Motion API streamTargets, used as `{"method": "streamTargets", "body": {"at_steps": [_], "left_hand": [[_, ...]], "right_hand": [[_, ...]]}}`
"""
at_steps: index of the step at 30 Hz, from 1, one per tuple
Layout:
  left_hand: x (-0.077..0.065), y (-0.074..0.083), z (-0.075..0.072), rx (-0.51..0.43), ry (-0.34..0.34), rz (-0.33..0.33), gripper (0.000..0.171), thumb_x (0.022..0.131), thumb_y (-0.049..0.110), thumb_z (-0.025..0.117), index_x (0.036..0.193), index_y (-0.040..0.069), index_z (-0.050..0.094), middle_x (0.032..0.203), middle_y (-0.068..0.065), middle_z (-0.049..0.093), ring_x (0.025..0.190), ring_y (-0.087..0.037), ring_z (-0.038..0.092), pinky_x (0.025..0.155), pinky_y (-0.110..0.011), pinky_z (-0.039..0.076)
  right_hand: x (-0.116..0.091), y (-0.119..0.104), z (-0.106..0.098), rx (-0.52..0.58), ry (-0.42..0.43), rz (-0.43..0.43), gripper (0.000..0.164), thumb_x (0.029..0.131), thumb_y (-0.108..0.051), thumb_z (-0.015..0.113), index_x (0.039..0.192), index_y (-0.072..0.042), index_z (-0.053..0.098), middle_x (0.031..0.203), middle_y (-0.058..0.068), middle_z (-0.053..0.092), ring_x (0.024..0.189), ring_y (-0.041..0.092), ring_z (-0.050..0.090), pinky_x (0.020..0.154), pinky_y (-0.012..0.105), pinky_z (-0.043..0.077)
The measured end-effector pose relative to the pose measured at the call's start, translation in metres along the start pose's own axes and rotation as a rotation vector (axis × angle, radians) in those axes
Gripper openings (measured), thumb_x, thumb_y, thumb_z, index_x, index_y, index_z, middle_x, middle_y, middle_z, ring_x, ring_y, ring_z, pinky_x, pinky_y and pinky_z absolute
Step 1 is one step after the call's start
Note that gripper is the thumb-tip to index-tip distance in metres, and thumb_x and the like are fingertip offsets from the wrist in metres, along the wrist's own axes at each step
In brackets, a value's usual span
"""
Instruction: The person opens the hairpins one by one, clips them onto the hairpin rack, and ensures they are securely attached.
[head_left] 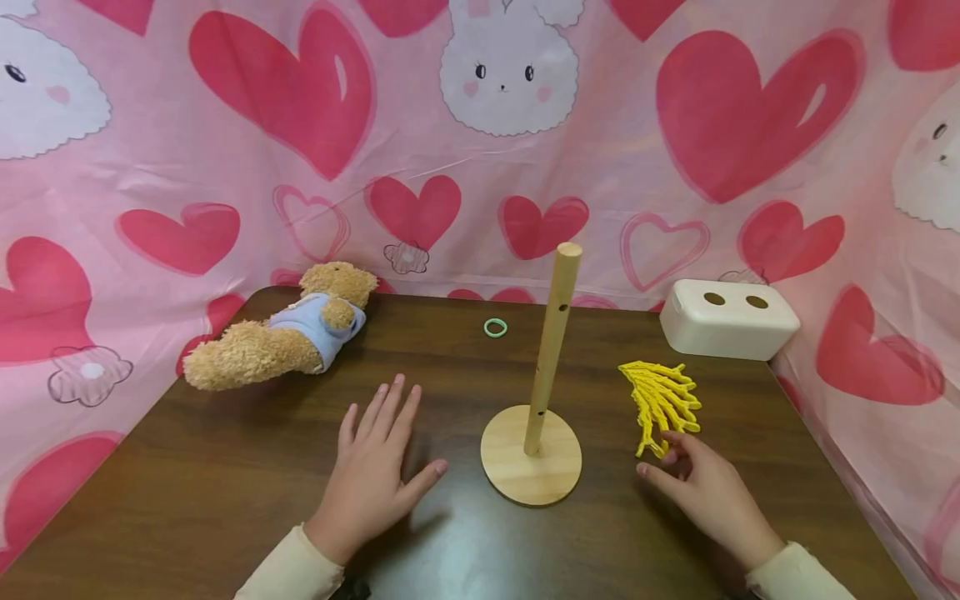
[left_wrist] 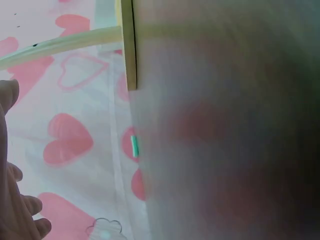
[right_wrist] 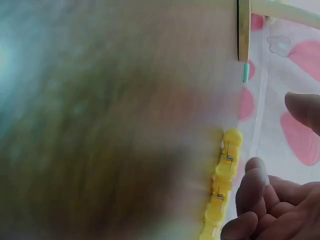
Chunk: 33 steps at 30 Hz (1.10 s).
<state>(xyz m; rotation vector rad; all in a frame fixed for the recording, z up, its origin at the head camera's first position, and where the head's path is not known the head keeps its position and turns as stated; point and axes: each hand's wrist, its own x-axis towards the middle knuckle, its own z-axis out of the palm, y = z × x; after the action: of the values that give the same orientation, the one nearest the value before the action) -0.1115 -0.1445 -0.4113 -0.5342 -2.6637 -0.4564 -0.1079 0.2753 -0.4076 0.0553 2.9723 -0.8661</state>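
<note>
While the left hand (head_left: 371, 483) spread its straight fingers above the table (head_left: 427, 342), the right hand (head_left: 708, 492) hung loosely curled, thumb parted, at the near end of the yellow clips (head_left: 663, 392); contact was hard to judge. A strip of tabletop separated the clips from the wooden stand (head_left: 550, 358), and a white box (head_left: 727, 329) stood near the back edge.

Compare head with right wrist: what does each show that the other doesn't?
Head only: the left hand and the white box with two holes. The teddy bear is clear only here; a pale patch by the pole in right wrist is too small to tell.

Right wrist only: small metal parts on the yellow clips.

Both: those clips, the right hand, wooden stand, green ring, tabletop and heart-patterned cloth.
</note>
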Motion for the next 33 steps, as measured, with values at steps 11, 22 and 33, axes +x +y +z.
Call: {"method": "streamTargets", "body": {"at_steps": [11, 22, 33], "left_hand": [[0.004, 0.013, 0.011, -0.112, -0.012, -0.01, 0.095, 0.086, 0.056, 0.071, 0.158, 0.011, 0.031, 0.163, -0.013, 0.027, 0.148, -0.035, 0.025, 0.109, -0.066, 0.015], [0.011, 0.022, 0.026, -0.273, -0.117, -0.057, 0.096, 0.086, 0.05, 0.073, 0.158, 0.006, 0.028, 0.161, -0.017, 0.03, 0.147, -0.039, 0.028, 0.11, -0.065, 0.024], [0.019, 0.032, 0.049, -0.451, -0.265, -0.148, 0.095, 0.086, 0.053, 0.073, 0.158, 0.007, 0.03, 0.161, -0.012, 0.033, 0.148, -0.033, 0.028, 0.113, -0.059, 0.026]], "right_hand": [[0.008, 0.002, 0.003, 0.007, -0.094, 0.059, 0.076, 0.088, -0.054, 0.071, 0.128, 0.009, 0.058, 0.093, 0.001, 0.064, 0.08, 0.018, 0.054, 0.071, 0.035, 0.045], [0.011, -0.004, 0.01, 0.028, -0.101, 0.026, 0.071, 0.085, -0.049, 0.077, 0.13, 0.004, 0.061, 0.1, 0.002, 0.065, 0.078, 0.017, 0.051, 0.071, 0.035, 0.043], [0.016, -0.002, 0.011, -0.026, -0.127, 0.007, 0.072, 0.083, -0.043, 0.081, 0.13, 0.006, 0.058, 0.091, 0.0, 0.06, 0.073, 0.016, 0.049, 0.069, 0.036, 0.043]]}}
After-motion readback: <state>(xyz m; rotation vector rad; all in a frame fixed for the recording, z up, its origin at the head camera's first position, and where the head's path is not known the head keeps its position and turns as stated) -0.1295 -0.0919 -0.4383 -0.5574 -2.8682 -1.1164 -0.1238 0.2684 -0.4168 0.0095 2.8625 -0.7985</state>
